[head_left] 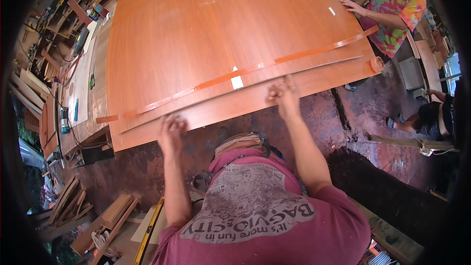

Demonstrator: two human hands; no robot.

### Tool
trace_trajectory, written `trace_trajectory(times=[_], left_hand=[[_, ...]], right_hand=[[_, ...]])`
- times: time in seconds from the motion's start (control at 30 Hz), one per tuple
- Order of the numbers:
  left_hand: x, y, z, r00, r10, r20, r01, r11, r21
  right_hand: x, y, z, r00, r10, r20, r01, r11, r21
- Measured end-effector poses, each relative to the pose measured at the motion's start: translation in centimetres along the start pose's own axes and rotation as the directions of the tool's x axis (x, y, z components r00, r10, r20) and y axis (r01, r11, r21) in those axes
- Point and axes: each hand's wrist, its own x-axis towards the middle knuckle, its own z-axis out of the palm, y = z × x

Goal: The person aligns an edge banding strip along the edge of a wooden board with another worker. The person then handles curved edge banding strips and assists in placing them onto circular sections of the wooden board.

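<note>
The broad panel [206,34] before me was smooth reddish-brown wood with fine grain. Along its near side lay a glossy, narrow orange strip [171,99], bowed in my view, and just nearer me a long, slim wooden piece [206,104] with a dark edge. A white scrap [236,79] crossed beneath the strip. My left hand [171,131] was at the panel's near edge, fingers blurred, loosely bent and slightly apart; my right hand [285,94] was above the slim piece's edge, its fingers curled and parted. I saw nothing pinched in either and couldn't tell whether they touched wood. At far left, open shelving [61,32] held wood pieces and indistinct clutter.
</note>
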Motion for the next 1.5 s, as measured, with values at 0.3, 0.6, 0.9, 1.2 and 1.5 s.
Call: trace_trajectory(times=[0.3, 0.6, 0.9, 1.2, 1.5], left_hand=[[-3.0, -6.9, 14.9, 0.923, -0.286, 0.257, 0.198, 0.927, 0.320], [-3.7, -7.5, 12.7, 0.839, -0.387, 0.383, 0.264, 0.904, 0.335], [-0.2, -1.5, -2.0, 0.988, 0.119, 0.094, -0.134, 0.976, 0.169], [7.6, 7.4, -24.6, 0.730, 0.513, -0.452, -0.019, 0.676, 0.736], [8.5, 7.1, -29.9, 0.868, 0.306, -0.391, -0.100, 0.879, 0.466]], right_hand=[[-1.9, 3.4, 5.9, 0.953, 0.205, 0.221, -0.191, 0.978, -0.085], [-3.5, 4.7, 6.1, 0.961, 0.257, 0.107, -0.232, 0.951, -0.203], [-3.4, 2.2, -0.8, 0.985, -0.075, -0.156, 0.077, 0.997, 0.004], [3.4, -4.2, -18.0, 0.846, -0.088, -0.526, 0.101, 0.995, -0.004], [2.7, -5.4, -13.3, 0.918, -0.063, -0.391, 0.029, 0.995, -0.093]])
